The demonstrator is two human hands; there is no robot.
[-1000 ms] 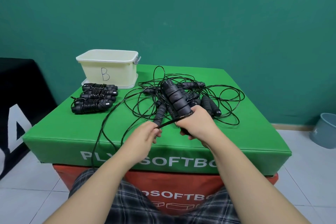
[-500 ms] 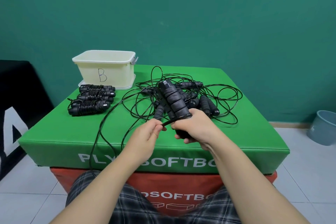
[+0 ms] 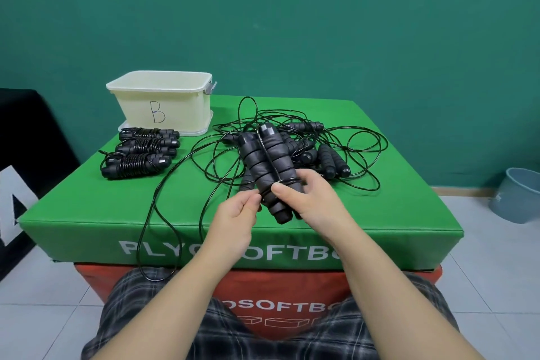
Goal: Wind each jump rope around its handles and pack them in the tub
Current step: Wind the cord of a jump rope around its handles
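Note:
My right hand (image 3: 309,199) grips a pair of black foam jump-rope handles (image 3: 267,164) held side by side, tips pointing away from me. My left hand (image 3: 238,212) pinches that rope's thin black cord (image 3: 159,202) right beside the handles, where a turn crosses them. The cord's slack loops over the green box's front edge and hangs down. Behind the handles lies a tangle of unwound ropes (image 3: 315,149). Three wound ropes (image 3: 140,152) lie at the left. The cream tub (image 3: 163,102), marked B, stands at the back left.
Everything sits on a green soft plyo box (image 3: 87,213) stacked on a red one (image 3: 292,298). A green wall is behind. A grey-blue bucket (image 3: 517,199) stands on the tiled floor at the right. A black padded object is at the left edge.
The handle pair has tilted more upright and now shows both handles side by side. My left hand has brought the cord closer in against the handles.

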